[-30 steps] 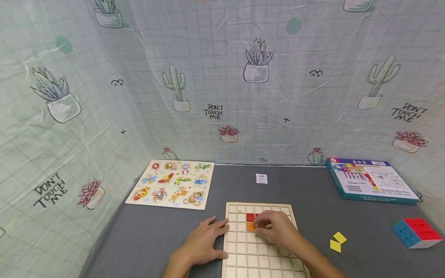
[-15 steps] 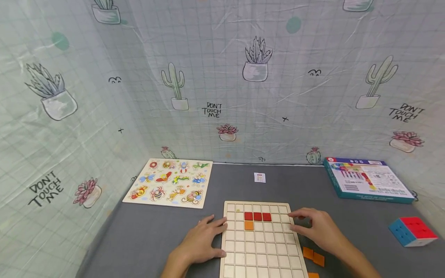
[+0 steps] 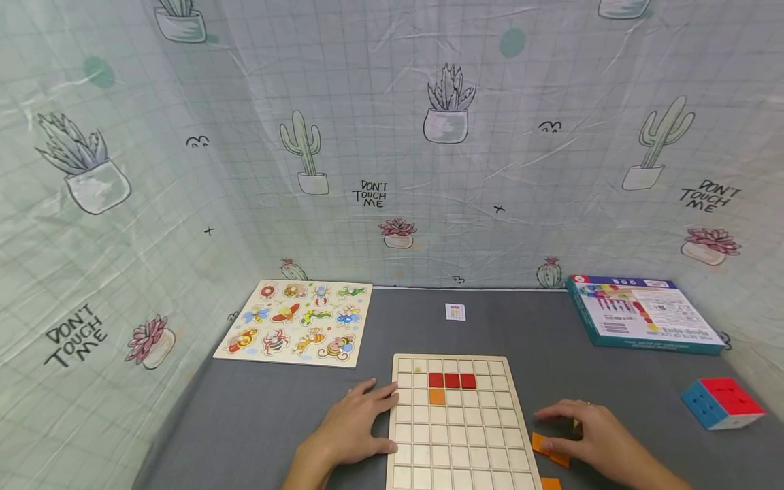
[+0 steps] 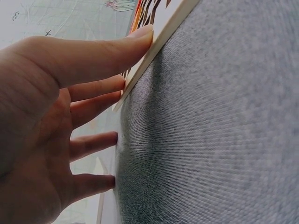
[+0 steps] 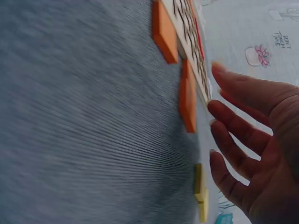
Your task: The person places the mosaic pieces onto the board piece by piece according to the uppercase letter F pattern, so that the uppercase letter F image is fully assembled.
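Observation:
A light wooden grid board (image 3: 457, 435) lies on the grey cloth. Three red tiles (image 3: 452, 380) sit side by side in its second row, and one orange tile (image 3: 437, 396) sits below the leftmost of them. My left hand (image 3: 350, 425) rests at the board's left edge; its thumb and some spread fingertips touch the rim in the left wrist view. Over loose orange tiles (image 5: 188, 100) beside the board's right edge hovers my right hand (image 3: 597, 435), holding nothing, its fingers loosely bent. Yellow tiles (image 5: 200, 182) lie beyond, mostly hidden by that hand in the head view.
An insect picture puzzle (image 3: 297, 323) lies at the back left. A small printed card (image 3: 455, 312) is at the back middle. A flat teal box (image 3: 643, 314) stands back right, with a red-and-blue puzzle cube (image 3: 723, 403) in front of it. Patterned curtain (image 3: 392, 150) closes the back and sides.
My right hand has let go of the orange tile on the board and moved right and toward me, over the loose orange tiles. The left hand has stayed at the board's edge.

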`<state>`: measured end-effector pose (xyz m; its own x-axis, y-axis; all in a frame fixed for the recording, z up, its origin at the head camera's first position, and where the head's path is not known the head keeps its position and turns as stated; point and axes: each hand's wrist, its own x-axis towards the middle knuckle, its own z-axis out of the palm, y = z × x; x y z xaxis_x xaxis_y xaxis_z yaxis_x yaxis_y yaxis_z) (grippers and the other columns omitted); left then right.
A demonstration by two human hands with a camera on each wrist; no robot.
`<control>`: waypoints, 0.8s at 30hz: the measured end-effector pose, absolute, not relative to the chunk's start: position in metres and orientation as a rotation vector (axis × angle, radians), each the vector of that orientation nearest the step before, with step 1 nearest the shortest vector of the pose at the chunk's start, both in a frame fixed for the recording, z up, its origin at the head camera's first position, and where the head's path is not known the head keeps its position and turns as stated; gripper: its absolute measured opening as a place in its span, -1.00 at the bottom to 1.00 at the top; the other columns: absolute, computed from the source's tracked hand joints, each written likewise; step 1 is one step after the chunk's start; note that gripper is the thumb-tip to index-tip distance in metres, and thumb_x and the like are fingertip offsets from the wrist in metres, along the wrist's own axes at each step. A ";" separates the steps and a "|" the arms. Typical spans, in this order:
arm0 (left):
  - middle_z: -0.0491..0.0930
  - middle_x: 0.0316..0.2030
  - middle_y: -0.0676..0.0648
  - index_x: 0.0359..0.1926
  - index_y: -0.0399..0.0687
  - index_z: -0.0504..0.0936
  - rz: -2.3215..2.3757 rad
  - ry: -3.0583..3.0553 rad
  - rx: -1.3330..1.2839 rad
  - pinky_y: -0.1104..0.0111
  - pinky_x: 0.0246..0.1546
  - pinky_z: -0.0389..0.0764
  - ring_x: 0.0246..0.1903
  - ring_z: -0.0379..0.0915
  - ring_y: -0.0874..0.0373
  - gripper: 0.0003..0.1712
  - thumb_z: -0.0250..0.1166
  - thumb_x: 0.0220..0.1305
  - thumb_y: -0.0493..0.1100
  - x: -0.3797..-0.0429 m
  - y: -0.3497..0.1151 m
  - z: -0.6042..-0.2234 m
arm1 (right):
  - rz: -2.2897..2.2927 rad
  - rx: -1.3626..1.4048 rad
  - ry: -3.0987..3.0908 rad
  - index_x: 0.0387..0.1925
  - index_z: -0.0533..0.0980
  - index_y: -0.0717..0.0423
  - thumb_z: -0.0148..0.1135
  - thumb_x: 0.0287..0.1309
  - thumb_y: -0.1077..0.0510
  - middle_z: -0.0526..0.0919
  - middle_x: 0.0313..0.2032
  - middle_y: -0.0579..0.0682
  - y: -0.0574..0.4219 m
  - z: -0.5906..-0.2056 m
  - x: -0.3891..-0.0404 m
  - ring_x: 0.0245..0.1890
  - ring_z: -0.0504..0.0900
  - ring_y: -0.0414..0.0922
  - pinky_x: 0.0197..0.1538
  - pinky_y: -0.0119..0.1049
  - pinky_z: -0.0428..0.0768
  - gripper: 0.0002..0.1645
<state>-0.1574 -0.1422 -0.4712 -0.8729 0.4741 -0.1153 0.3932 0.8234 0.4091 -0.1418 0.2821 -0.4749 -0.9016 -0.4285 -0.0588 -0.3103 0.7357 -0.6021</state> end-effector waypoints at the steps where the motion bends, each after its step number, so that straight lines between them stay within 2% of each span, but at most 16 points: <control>1: 0.43 0.45 0.16 0.38 0.18 0.54 0.561 2.798 0.673 -0.29 0.23 0.48 0.49 0.25 -0.22 -0.13 0.55 0.02 0.18 -0.157 -0.142 -0.471 | -0.901 -0.594 2.725 0.04 0.68 -0.02 0.39 0.22 -0.16 0.78 -0.06 -0.04 0.283 -0.478 -0.141 -0.22 0.52 -0.55 -0.29 -0.45 0.54 -0.54; 8: 0.40 0.47 0.18 0.39 0.21 0.53 0.581 2.784 0.651 -0.34 0.21 0.46 0.51 0.21 -0.22 -0.13 0.54 0.03 0.20 -0.156 -0.143 -0.470 | -0.856 -0.539 2.637 0.06 0.67 -0.03 0.42 0.17 -0.18 0.72 -0.06 -0.13 0.283 -0.485 -0.139 -0.20 0.49 -0.57 -0.14 -0.50 0.61 -0.50; 16: 0.39 0.48 0.17 0.41 0.21 0.51 0.596 2.765 0.651 -0.37 0.21 0.44 0.52 0.19 -0.21 -0.15 0.52 0.07 0.17 -0.153 -0.142 -0.468 | -0.811 -0.497 2.631 0.05 0.68 -0.04 0.45 0.14 -0.17 0.69 -0.08 -0.17 0.278 -0.484 -0.141 -0.28 0.44 -0.55 -0.20 -0.48 0.59 -0.50; 24: 0.38 0.48 0.18 0.41 0.22 0.51 0.604 2.767 0.635 -0.38 0.21 0.44 0.52 0.19 -0.21 -0.14 0.52 0.06 0.18 -0.154 -0.143 -0.470 | -0.861 -0.536 2.676 -0.06 0.71 -0.05 0.45 0.15 -0.13 0.72 -0.20 -0.23 0.277 -0.486 -0.141 -0.33 0.46 -0.55 -0.26 -0.47 0.59 -0.62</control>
